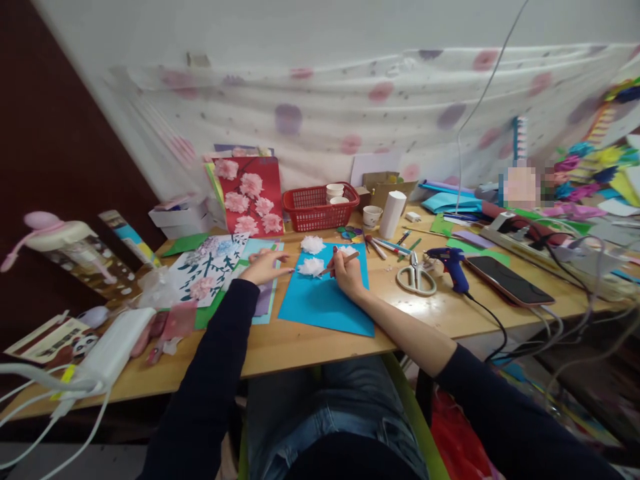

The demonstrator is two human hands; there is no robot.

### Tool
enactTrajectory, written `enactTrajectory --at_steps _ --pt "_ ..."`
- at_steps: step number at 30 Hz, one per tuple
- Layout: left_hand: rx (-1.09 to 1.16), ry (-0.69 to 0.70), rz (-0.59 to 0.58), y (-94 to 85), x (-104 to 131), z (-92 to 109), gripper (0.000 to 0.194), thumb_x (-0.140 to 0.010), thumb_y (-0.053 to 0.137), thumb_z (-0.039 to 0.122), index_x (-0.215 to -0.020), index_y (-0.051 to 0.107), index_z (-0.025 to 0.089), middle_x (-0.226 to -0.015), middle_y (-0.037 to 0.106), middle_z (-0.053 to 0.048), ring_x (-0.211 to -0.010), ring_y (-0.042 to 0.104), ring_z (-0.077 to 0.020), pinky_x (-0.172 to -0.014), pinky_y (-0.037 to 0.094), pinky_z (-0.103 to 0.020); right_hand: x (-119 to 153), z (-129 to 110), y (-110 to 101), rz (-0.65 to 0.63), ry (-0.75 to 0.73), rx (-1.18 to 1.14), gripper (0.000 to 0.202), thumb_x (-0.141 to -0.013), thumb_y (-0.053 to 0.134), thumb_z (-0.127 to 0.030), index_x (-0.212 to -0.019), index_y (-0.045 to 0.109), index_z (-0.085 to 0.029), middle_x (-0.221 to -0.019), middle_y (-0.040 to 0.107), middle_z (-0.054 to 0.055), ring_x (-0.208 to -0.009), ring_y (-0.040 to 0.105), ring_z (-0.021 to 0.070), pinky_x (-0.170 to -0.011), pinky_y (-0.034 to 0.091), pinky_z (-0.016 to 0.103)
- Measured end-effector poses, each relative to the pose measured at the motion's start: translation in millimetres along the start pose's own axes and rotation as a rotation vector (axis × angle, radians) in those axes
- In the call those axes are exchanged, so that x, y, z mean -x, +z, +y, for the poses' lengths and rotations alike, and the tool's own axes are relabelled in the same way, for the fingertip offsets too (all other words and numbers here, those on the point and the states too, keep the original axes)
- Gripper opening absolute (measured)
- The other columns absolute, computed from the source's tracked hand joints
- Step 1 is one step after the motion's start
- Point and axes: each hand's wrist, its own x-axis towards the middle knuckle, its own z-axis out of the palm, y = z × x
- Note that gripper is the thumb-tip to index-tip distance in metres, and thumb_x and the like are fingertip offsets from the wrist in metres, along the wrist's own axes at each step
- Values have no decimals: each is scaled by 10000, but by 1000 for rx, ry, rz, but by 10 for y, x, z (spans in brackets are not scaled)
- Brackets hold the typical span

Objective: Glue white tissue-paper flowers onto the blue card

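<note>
A blue sheet of paper [325,310] lies on the table before me, with white paper flowers on it. One fluffy flower [313,245] is near its top left, another flower [311,267] sits just below, and a third is partly hidden behind my right hand. My right hand [347,270] grips a slim brown pen [351,257], its tip close to the lower flower. Fingers spread, my left hand [265,267] hovers at the sheet's left edge over light blue and purple papers [263,303]; nothing shows in it.
Scissors [416,279], a blue glue gun [453,267] and a phone [510,279] lie to the right. Behind stand a red basket [320,217], a paper cup [372,216] and a white roll [393,215]. On the left are a floral print [200,270] and a bottle [80,257].
</note>
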Motion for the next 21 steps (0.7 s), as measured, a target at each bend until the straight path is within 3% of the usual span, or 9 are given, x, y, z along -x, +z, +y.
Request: enactTrajectory --at_steps 2,4,7,11,15,21 --pt "-26 -58 51 -191 69 -130 257 -713 730 413 -913 785 262 -1002 761 -95 -1194 504 -378 -974 348 -450 -3 -11 1 12 9 -21 698 -910 208 -757 -590 534 -230 -472 590 36 -481 598 172 -505 450 274" --pt "-46 -115 39 -339 150 -257 128 -626 772 368 -709 784 271 -807 757 -77 -1080 551 -375 -891 379 -418 -5 -26 -4 26 17 -39 699 -910 213 -757 -586 534 -228 -466 584 36 -477 596 172 -503 456 274" --pt "-54 -182 -5 -443 249 -391 108 -527 811 352 -585 761 275 -648 718 -64 -905 598 -351 -811 390 -402 -6 -44 -15 38 27 -57 698 -910 218 -758 -581 533 -228 -455 572 35 -465 587 170 -494 458 273" --pt "-6 -206 -55 -449 280 -454 125 -473 820 320 -514 720 257 -565 687 -48 -797 615 -319 -769 404 -385 -2 -42 -17 22 33 -61 705 -916 211 -752 -582 540 -225 -460 578 40 -472 593 171 -494 460 272" --pt "115 -136 -69 -424 219 -392 138 -531 779 355 -538 703 240 -579 695 -20 -725 637 -260 -723 442 -329 -1 -16 5 -29 26 -46 708 -911 224 -758 -589 552 -220 -466 595 40 -474 602 172 -499 463 271" --pt "278 48 -55 -232 90 -43 211 -651 721 418 -680 731 209 -742 742 -35 -780 658 -230 -788 481 -322 -16 -4 25 -80 22 -8 683 -899 263 -768 -617 565 -225 -500 624 33 -494 620 172 -519 451 271"
